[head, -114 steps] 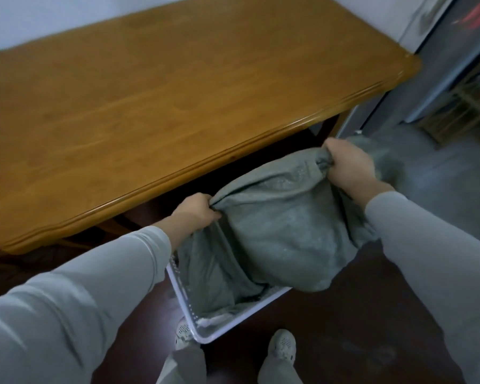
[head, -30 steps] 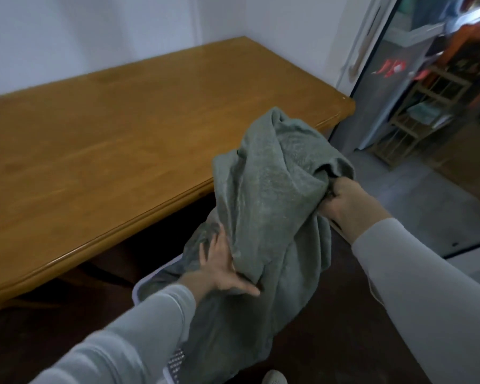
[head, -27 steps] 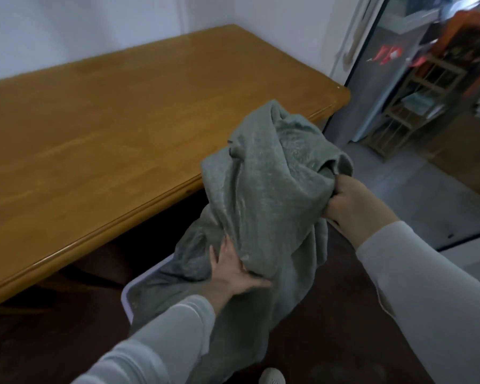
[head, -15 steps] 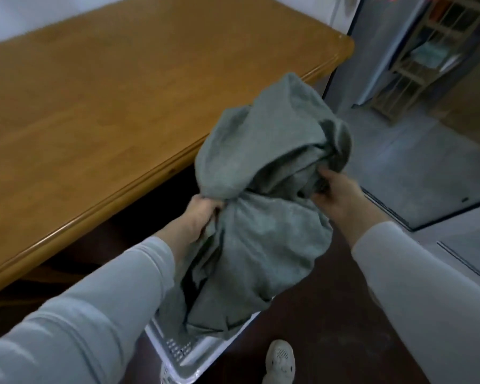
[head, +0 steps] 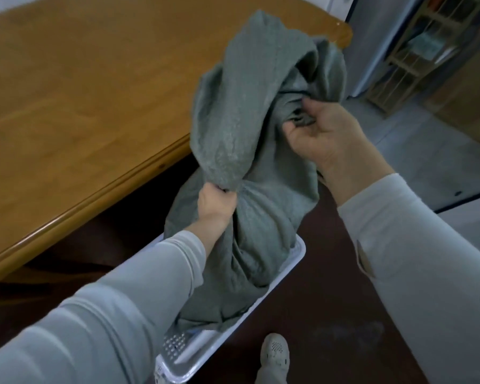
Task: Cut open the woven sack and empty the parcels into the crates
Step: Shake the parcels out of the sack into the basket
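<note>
The grey-green woven sack (head: 250, 106) is bunched up in the air above a white plastic crate (head: 286, 275) on the floor. Its lower end hangs down into the crate. My left hand (head: 215, 203) grips a fold at the sack's middle. My right hand (head: 324, 131) holds a bunch of fabric near the top right, fingers curled into it. The sack hides the inside of the crate, and no parcels show.
A large wooden table (head: 89, 95) stands to the left and behind, its edge close to the sack. My shoe (head: 275, 353) is on the dark red floor beside the crate. A doorway with a wooden shelf rack (head: 416, 51) lies to the right.
The sack has been lifted out of the crate and gathered into a bundle. My left hand moved from pressing its side to gripping a fold lower down; my right hand shifted its hold.
</note>
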A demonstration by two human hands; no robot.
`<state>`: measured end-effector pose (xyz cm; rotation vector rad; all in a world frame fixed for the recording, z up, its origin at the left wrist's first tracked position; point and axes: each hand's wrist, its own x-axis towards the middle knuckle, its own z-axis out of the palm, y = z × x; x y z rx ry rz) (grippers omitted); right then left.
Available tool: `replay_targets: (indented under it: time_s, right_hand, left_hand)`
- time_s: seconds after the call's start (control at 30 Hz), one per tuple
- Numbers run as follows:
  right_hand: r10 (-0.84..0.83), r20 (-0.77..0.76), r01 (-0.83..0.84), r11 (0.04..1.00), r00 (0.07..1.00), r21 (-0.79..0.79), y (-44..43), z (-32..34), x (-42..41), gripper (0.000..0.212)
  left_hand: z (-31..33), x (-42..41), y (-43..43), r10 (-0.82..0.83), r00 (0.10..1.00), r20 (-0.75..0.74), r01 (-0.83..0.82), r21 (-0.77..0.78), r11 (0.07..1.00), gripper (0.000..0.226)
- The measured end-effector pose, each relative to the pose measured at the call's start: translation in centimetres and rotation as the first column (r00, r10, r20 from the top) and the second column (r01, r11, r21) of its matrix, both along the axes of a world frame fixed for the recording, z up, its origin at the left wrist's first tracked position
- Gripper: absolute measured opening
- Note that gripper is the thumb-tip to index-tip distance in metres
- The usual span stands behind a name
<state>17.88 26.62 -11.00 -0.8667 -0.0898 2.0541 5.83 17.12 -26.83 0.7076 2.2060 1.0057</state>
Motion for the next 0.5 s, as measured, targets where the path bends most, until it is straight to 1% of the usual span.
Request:
replay_targets:
  time_s: [0.03, 0.07, 0.1, 0.13, 0.17, 0.2, 0.23, 0.27, 0.3, 0.33, 0.37, 0.4, 0.43, 0.47, 0.5]
  right_hand:
    - [0.008, 0.058, -0.012, 0.997, 0.998, 0.076, 0.9, -1.3, 0.8, 0.038]
    - [0.012, 0.196, -0.047, 0.983, 0.981, 0.176, 1.5, -2.7, 1.7, 0.047]
    - [0.001, 0.428, -0.123, 0.958, 0.904, 0.258, 1.8, -4.5, 2.8, 0.064]
    - [-0.029, 0.696, -0.228, 0.935, 0.717, 0.273, 1.6, -6.5, 4.1, 0.084]
    - [-0.046, 0.895, -0.348, 0.911, 0.443, 0.219, 1.0, -8.6, 5.0, 0.103]
    - [-0.005, 0.980, -0.474, 0.875, 0.199, 0.101, 0.1, -10.5, 5.7, 0.117]
    - [0.073, 0.997, -0.596, 0.802, 0.028, -0.042, -1.3, -12.5, 6.1, 0.127]
    - [0.164, 0.984, -0.699, 0.694, -0.077, -0.170, -2.9, -14.1, 6.3, 0.133]
    - [0.243, 0.962, -0.763, 0.596, -0.126, -0.251, -4.4, -15.8, 6.2, 0.135]
    - [0.284, 0.947, -0.799, 0.529, -0.149, -0.284, -5.9, -16.9, 5.8, 0.133]
    - [0.283, 0.948, -0.822, 0.499, -0.144, -0.274, -6.8, -18.0, 5.2, 0.126]
    - [0.279, 0.955, -0.843, 0.486, -0.098, -0.229, -7.5, -18.6, 4.8, 0.113]
    - [0.299, 0.954, -0.849, 0.502, -0.008, -0.165, -8.0, -19.1, 4.2, 0.090]
    - [0.323, 0.943, -0.839, 0.533, 0.084, -0.108, -8.7, -19.3, 3.6, 0.062]
    - [0.347, 0.925, -0.814, 0.576, 0.155, -0.079, -9.6, -19.4, 3.1, 0.036]
  left_hand:
    - [0.5, -0.5, -0.2, -0.014, 1.000, 0.002, 0.014, 0.005, 1.000, 0.029]
    - [1.0, -0.9, -0.3, -0.025, 1.000, 0.001, 0.025, 0.005, 1.000, 0.029]
    - [1.5, -1.0, -0.5, -0.037, 0.999, 0.007, 0.037, -0.004, 0.999, 0.029]
    - [1.8, -1.2, -0.5, -0.048, 0.999, 0.022, 0.048, -0.003, 0.999, 0.028]
    - [2.1, -1.3, -0.5, -0.067, 0.997, 0.037, 0.067, -0.008, 0.998, 0.026]
    - [2.3, -1.4, -0.6, -0.084, 0.995, 0.047, 0.085, -0.017, 0.996, 0.022]
    - [2.6, -1.6, -0.6, -0.092, 0.994, 0.065, 0.093, -0.022, 0.995, 0.018]
    - [2.7, -1.7, -0.8, -0.092, 0.989, 0.117, 0.095, -0.020, 0.995, 0.016]
    - [3.1, -1.7, -1.0, -0.092, 0.974, 0.209, 0.099, -0.024, 0.995, 0.018]
    - [3.1, -1.7, -1.2, -0.086, 0.943, 0.321, 0.103, -0.036, 0.994, 0.026]
    - [3.3, -1.6, -1.6, -0.084, 0.898, 0.431, 0.125, -0.067, 0.990, 0.031]
    - [3.6, -1.4, -2.0, -0.080, 0.846, 0.528, 0.173, -0.130, 0.976, 0.032]
    - [3.6, -1.3, -2.5, -0.063, 0.798, 0.599, 0.229, -0.205, 0.952, 0.032]
    - [3.5, -1.4, -2.9, -0.040, 0.763, 0.645, 0.268, -0.259, 0.928, 0.036]
    - [3.2, -1.8, -3.3, -0.025, 0.740, 0.672, 0.291, -0.287, 0.912, 0.040]
